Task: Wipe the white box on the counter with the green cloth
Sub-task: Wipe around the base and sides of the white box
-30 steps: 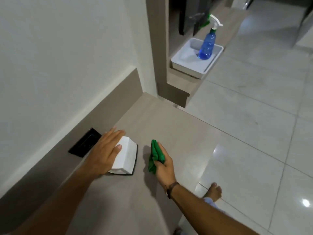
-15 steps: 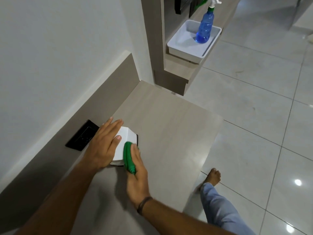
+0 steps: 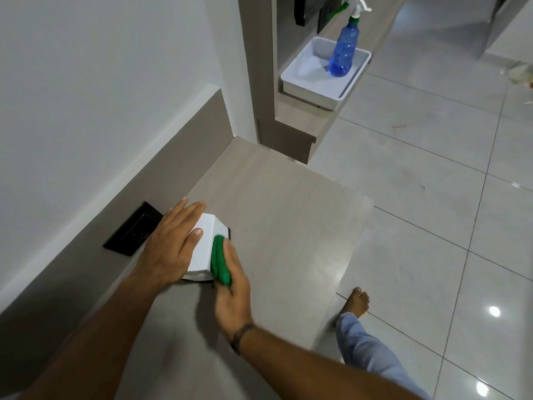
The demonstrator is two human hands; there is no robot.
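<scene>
Moved in since a second ago: right hand (image 3: 232,295) with green cloth (image 3: 220,260), then apart from the white box (image 3: 205,248), now pressed against its right side. Little changed over the last half second beyond a slight shift of view.

Nearest, two bare forearms reaching in from the bottom edge, a dark band (image 3: 240,336) around the right wrist. Right fingers closed around the bunched cloth, holding it flat to the box's near right face. Left hand (image 3: 170,246) laid over the box's left and top, fingers extended and spread, thumb across the top face, steadying rather than gripping. Box resting on the bench (image 3: 288,226), near the back panel, on what looks like a dark base edge. Just left of the box, set in the panel, a black socket plate (image 3: 132,230). Off the bench's right edge, a bare foot (image 3: 356,301) and a light blue trouser leg (image 3: 372,356) on the glossy tiled floor (image 3: 432,197). Farther back, on a lower shelf, a white tray (image 3: 314,88) holding an upright blue spray bottle (image 3: 343,56) with a white trigger head.
</scene>
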